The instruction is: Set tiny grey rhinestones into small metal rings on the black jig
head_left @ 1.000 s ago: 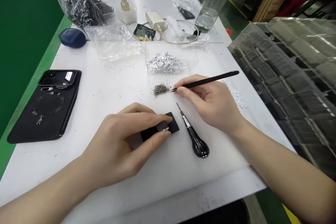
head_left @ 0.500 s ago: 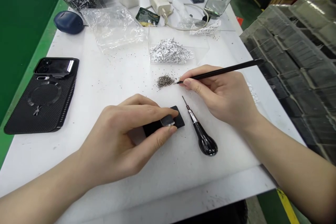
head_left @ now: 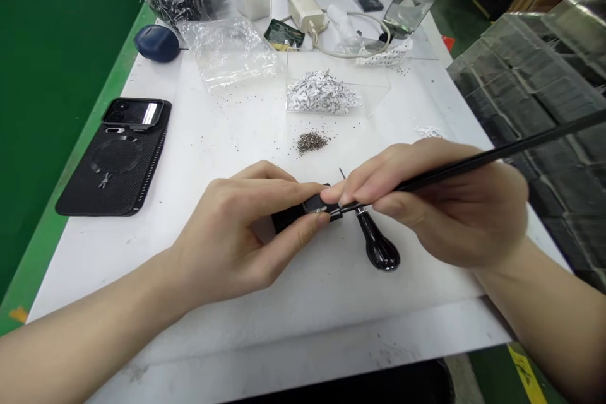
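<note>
My left hand (head_left: 231, 230) pinches a small dark piece with a shiny edge (head_left: 313, 204) between thumb and forefinger. Under it a flat black block (head_left: 285, 219) lies on the white table, partly hidden by the fingers. Closed around slim black tweezers (head_left: 497, 154), my right hand (head_left: 449, 208) rests its fingertips close to the left ones. The tweezer tips are at the small piece's near right edge; whether they grip anything is too small to tell. A black-handled screwdriver (head_left: 379, 246) lies beneath the right fingers, its shaft partly covered. Behind the hands is a heap of tiny screws (head_left: 311, 141).
White bits (head_left: 324, 93) fill a clear tray behind the screws. A black phone case (head_left: 113, 158) lies at left, near a blue blower bulb (head_left: 156, 43). Plastic bags, a charger (head_left: 305, 11) and a water cup (head_left: 411, 3) stand farther back. Clear-lidded boxes (head_left: 534, 76) are at right.
My right hand has brought the tweezers from the screw heap down to the small piece in my left hand. The whole view has shifted, so the table items appear farther right.
</note>
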`<state>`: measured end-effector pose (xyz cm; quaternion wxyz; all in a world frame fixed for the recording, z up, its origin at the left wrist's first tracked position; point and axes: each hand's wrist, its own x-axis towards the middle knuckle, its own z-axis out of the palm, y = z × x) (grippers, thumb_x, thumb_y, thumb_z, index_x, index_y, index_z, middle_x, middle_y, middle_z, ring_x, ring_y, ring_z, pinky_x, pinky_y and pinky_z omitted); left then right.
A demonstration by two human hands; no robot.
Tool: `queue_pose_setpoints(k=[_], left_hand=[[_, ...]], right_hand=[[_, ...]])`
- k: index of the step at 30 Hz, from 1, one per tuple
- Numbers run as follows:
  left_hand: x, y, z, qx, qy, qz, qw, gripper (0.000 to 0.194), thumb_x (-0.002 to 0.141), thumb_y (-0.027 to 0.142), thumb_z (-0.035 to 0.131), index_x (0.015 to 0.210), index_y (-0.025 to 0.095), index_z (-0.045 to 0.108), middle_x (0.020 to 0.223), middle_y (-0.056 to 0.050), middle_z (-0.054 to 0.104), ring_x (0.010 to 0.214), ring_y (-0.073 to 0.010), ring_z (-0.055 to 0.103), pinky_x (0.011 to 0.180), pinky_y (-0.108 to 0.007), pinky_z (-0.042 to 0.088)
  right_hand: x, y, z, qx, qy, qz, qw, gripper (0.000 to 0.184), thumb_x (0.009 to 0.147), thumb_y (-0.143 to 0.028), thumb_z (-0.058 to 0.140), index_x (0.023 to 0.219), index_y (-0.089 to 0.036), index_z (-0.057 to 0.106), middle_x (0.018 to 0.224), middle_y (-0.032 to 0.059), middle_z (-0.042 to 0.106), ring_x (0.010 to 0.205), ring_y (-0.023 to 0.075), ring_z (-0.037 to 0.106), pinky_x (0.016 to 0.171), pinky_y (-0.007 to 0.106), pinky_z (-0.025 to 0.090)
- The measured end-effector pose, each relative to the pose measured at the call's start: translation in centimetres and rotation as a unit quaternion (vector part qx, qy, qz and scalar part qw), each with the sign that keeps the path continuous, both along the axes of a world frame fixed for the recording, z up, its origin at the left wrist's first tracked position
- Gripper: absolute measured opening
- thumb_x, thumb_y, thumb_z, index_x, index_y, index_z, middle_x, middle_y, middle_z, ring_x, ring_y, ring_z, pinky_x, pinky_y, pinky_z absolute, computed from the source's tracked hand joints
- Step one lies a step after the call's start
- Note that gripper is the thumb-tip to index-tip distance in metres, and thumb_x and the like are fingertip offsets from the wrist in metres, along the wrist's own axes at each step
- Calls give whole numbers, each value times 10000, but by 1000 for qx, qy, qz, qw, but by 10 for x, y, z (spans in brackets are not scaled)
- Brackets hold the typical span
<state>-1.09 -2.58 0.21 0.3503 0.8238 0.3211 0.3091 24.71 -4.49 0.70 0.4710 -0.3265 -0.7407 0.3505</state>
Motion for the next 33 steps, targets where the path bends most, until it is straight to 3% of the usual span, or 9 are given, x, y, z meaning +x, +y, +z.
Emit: queue_pose_setpoints(k=[7,11,17,25,33], left_hand=[[1,1,-5,28,-20,-3,999,219,1075,244,711,1185,300,891,1095,8,894,947,-184,803,869,-291,685],[1,0,-3,19,-25,-7,999,216,1082,220,705,1163,296,890,1091,20,892,936,-163,793,876,-269,667],[1,-1,2,-8,-9,-5,1000,216,1089,244,697,1147,301,897,1124,-4,892,978,-196,807,873,-292,669],[1,1,1,-6,-22,-14,1000,193,1081,219,716,1144,283,887,1111,14,890,973,-167,792,897,-259,659],[-2,1,2,-13,-20,-20,1000,184,1087,207,718,1149,273,879,1116,15,886,981,-161,788,901,-264,659]], right_hand=[[-3,2,1,77,-61,-13,995,273,1037,-180,761,1161,-404,855,1053,-20,903,997,240,891,891,388,759],[-2,2,0,93,-64,-1,994,318,1033,-143,758,1185,-402,861,1067,-21,905,1015,229,890,920,370,753],[-2,2,1,86,-68,0,994,366,1021,-148,759,1228,-435,854,1076,-27,904,1002,229,887,895,379,754],[-2,3,-3,79,-37,5,996,357,1000,-109,790,1221,-380,864,1070,10,903,1014,235,887,900,365,751],[-3,6,-10,95,9,22,995,265,961,-65,839,1178,-215,865,1058,48,899,1030,212,884,948,285,733]])
